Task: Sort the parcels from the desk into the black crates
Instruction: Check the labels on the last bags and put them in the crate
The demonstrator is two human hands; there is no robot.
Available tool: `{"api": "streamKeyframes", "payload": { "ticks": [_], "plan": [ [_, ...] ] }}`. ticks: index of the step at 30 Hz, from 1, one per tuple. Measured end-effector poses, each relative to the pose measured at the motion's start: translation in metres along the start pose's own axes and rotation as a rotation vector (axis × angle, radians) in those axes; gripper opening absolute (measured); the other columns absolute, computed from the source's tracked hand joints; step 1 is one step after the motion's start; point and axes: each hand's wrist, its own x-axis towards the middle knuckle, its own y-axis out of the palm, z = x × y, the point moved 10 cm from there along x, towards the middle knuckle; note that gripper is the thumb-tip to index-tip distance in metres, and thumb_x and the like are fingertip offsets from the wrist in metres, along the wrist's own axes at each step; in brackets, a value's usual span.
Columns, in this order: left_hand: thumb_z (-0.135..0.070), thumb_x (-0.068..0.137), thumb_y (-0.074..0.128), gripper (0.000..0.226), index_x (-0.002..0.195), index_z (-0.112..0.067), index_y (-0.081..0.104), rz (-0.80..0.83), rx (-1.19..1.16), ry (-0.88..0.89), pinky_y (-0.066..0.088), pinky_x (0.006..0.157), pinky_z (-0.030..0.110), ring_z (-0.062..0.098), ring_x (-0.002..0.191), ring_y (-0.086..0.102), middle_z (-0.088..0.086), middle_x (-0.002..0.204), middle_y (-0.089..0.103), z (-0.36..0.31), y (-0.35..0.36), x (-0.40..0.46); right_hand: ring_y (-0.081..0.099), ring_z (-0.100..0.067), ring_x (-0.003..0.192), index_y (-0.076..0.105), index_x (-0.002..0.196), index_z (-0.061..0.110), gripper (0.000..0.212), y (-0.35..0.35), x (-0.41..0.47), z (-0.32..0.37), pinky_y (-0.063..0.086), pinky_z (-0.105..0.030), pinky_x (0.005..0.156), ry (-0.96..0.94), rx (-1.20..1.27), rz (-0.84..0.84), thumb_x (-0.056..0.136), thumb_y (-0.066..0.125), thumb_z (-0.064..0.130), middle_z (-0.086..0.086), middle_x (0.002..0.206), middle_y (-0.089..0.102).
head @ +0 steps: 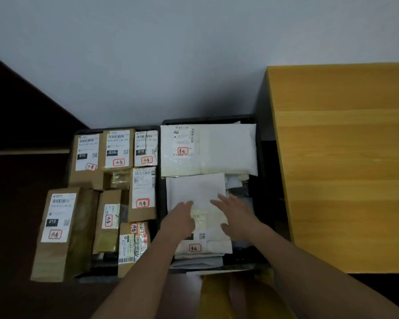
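both hands lie flat on a white poly mailer [199, 203] in the right black crate [258, 143]. left hand [180, 218] rests palm down near the mailer's left edge, fingers straight and close together, pointing toward the wall. right hand [236, 217] lies opposite it on the mailer's right side, fingers spread and relaxed, pressing the soft plastic; neither hand curls round anything. the mailer is a smooth, slightly creased rectangle with its long axis running from the person toward the wall; its shipping label, with a red-outlined sticker [195, 247], sits at the near end. beyond it lies a second white mailer [226, 150], puffier and glossy, long axis running left to right across the crate's far end, its label [183, 141] at the left. more pale and grey bags show under and beside the top ones.

the left black crate [115, 129] is packed with brown cardboard boxes [118, 148], stiff and square-edged, most with white barcode labels facing up and red-ringed stickers. one tall cardboard box [58, 231] stands at the crate's near left corner, leaning outward over the rim.

to the right is the wooden desk [346, 157], yellow laminate with a straight grain. yellow fabric [217, 295] shows at the bottom edge between the forearms.
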Motion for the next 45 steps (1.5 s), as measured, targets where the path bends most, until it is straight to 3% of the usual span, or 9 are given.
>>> {"api": "streamKeyframes", "payload": {
  "ticks": [3,7,13,18,28,37,45],
  "plan": [
    [-0.023,0.101,0.046,0.063,0.156,-0.021,0.015,-0.038,0.082,0.007,0.028,0.117,0.039,0.027,0.146,0.024,0.010,0.163,0.013,-0.037,-0.013,-0.008,-0.005,-0.026,0.151,0.009,0.156,0.038,0.078,-0.031,-0.029,-0.015,0.000,-0.059,0.120,0.027,0.000,-0.105,0.095,0.055,0.022,0.005,0.165,-0.002],
    [-0.026,0.101,0.045,0.069,0.157,-0.023,0.006,-0.140,0.317,0.031,0.011,0.121,0.048,0.037,0.150,-0.001,0.013,0.164,-0.008,-0.105,-0.026,-0.019,-0.014,-0.028,0.151,0.008,0.156,0.038,0.077,-0.071,-0.084,-0.055,-0.005,-0.059,0.119,0.072,0.016,-0.257,0.096,0.052,0.022,0.006,0.164,-0.014],
    [-0.039,0.100,0.046,0.079,0.156,-0.028,-0.009,-0.289,0.473,0.110,-0.003,0.119,0.057,0.037,0.147,-0.022,0.009,0.159,-0.029,-0.241,-0.014,-0.043,-0.018,-0.034,0.149,-0.006,0.153,0.046,0.088,-0.108,-0.182,-0.159,-0.005,-0.065,0.116,0.187,-0.001,-0.421,0.093,0.058,0.048,0.006,0.161,-0.026],
    [-0.053,0.098,0.044,0.085,0.153,-0.032,-0.018,-0.275,0.534,0.237,-0.002,0.118,0.060,0.037,0.147,-0.023,0.002,0.157,-0.034,-0.384,0.038,-0.066,-0.019,-0.035,0.149,-0.015,0.150,0.050,0.095,-0.115,-0.284,-0.273,-0.006,-0.067,0.115,0.320,0.017,-0.551,0.089,0.057,0.059,0.004,0.160,-0.030],
    [-0.048,0.098,0.047,0.083,0.156,-0.030,-0.011,-0.254,0.699,0.530,0.002,0.117,0.061,0.038,0.147,-0.020,0.003,0.158,-0.033,-0.626,0.156,-0.107,-0.015,-0.036,0.149,-0.014,0.152,0.046,0.095,-0.104,-0.465,-0.485,-0.001,-0.068,0.115,0.648,0.183,-0.611,0.090,0.058,0.059,0.000,0.162,-0.024],
    [-0.046,0.100,0.046,0.082,0.156,-0.030,-0.011,-0.286,0.784,0.581,0.004,0.118,0.061,0.037,0.148,-0.018,0.004,0.159,-0.031,-0.737,0.139,-0.071,-0.013,-0.035,0.150,-0.013,0.152,0.046,0.089,-0.135,-0.497,-0.575,0.000,-0.066,0.116,0.739,0.290,-0.627,0.095,0.054,0.051,-0.001,0.162,-0.022],
    [-0.045,0.099,0.047,0.081,0.156,-0.028,-0.008,-0.309,0.752,0.626,0.007,0.117,0.060,0.037,0.149,-0.013,0.006,0.160,-0.027,-0.844,0.115,-0.010,-0.013,-0.033,0.150,-0.012,0.152,0.047,0.090,-0.209,-0.514,-0.679,0.001,-0.065,0.116,0.825,0.313,-0.727,0.094,0.057,0.047,-0.001,0.162,-0.023]
  ]
}}
